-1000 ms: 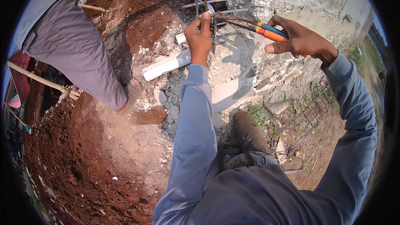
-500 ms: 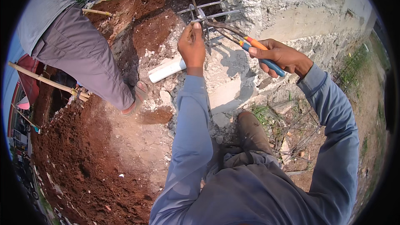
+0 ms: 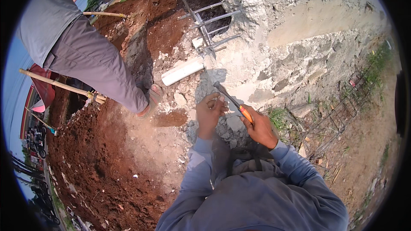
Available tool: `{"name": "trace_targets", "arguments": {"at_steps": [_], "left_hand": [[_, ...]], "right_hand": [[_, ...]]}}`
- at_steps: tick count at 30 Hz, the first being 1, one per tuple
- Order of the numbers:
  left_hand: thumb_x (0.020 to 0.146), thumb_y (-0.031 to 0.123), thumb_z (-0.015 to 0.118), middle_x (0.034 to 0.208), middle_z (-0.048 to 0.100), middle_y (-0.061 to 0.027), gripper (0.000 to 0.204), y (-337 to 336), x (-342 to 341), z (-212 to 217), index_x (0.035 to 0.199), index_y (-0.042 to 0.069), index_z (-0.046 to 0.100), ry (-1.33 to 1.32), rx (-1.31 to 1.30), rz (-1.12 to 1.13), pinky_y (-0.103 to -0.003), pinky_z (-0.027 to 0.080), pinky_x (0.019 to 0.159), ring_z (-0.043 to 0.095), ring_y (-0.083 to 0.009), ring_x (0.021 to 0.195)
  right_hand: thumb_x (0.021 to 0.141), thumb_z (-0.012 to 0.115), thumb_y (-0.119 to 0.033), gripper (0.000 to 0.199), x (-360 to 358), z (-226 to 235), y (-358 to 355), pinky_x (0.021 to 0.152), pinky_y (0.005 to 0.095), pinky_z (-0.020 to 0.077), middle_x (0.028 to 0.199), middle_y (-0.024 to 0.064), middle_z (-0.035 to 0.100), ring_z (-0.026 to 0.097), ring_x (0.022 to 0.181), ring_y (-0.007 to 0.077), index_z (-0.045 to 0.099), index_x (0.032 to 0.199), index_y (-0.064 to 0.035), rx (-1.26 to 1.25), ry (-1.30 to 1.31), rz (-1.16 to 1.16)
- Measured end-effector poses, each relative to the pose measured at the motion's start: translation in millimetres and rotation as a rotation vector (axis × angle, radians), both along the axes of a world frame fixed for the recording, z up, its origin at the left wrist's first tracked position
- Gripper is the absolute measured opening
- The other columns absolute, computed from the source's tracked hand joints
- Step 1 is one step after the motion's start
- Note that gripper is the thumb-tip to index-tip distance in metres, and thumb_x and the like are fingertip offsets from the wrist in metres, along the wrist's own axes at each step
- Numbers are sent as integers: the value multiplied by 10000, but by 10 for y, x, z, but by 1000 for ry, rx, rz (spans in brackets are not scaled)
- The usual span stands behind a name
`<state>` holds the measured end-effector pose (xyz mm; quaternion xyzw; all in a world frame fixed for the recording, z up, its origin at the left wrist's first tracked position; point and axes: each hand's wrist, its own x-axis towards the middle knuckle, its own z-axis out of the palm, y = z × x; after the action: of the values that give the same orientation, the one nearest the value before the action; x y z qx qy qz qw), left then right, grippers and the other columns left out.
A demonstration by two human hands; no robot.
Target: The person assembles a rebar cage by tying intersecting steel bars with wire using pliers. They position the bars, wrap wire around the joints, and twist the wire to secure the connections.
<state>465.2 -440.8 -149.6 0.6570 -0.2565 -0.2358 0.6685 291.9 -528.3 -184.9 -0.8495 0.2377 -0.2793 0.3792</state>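
Note:
My right hand [image 3: 262, 129] is closed round the orange handles of long-nosed end-cutting pincers [image 3: 231, 97], whose dark head points up and left. Just left of them, my left hand [image 3: 209, 114] has its fingers bent together in a pinch; anything between the fingertips is too small to make out. Both hands are low, close in front of my body. Beyond them a steel rebar [image 3: 187, 7] slants up from crossing bars [image 3: 218, 18] that stick out of the broken concrete wall [image 3: 299, 25]. A short white pipe [image 3: 183, 73] lies on the rubble below the bars.
On the left stands another person in grey trousers [image 3: 96, 62] and sandals, beside the reddish soil [image 3: 94, 158]. Bamboo poles [image 3: 60, 86] stick out behind them. To the right, a rusty wire or bar frame [image 3: 332, 124] lies on the ground near grass [image 3: 278, 117].
Both hands have come down and back from the crossing bars toward my body, with the pincers still in the right one. The left hand has let go at the bars.

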Motion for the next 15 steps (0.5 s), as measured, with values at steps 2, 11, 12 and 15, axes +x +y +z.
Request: {"name": "trace_targets", "arguments": {"at_steps": [2, 11, 12, 15], "left_hand": [[909, 184, 690, 770, 709, -130, 269, 69, 12, -415, 1013, -64, 672, 139, 51, -60, -233, 496, 499, 664, -151, 590], [933, 190, 594, 801, 679, -105, 240, 311, 133, -1460, 1049, -12, 647, 466, 173, 23, -350, 550, 622, 669, -228, 660], [937, 191, 582, 796, 672, -106, 232, 346, 158, -1444, 1042, -8, 639, 623, 59, 57, -348, 549, 631, 666, -229, 659], [937, 189, 593, 807, 655, -88, 233, 339, 93, -1201, 1100, 23, 607, 677, 85, 16, -333, 542, 630, 652, -209, 651]], "right_hand": [[882, 639, -116, 523, -90, -288, 32, 643, 414, 504, 970, 197, 660, 661, 805, 324, 487, 1382, -145, 132, -10, 86], [886, 582, -59, 715, -274, -1278, 51, 859, 437, 552, 1287, 165, 592, 613, 1135, 300, 253, 1511, -173, 1613, 168, 325], [895, 555, -33, 696, -233, -1406, 21, 853, 428, 556, 1269, 154, 607, 630, 1105, 293, 264, 1509, -184, 1614, 185, 286], [864, 612, -81, 622, -83, -1894, -167, 801, 382, 551, 1208, 171, 638, 653, 1049, 254, 402, 1447, -136, 1257, 335, 266]]}}
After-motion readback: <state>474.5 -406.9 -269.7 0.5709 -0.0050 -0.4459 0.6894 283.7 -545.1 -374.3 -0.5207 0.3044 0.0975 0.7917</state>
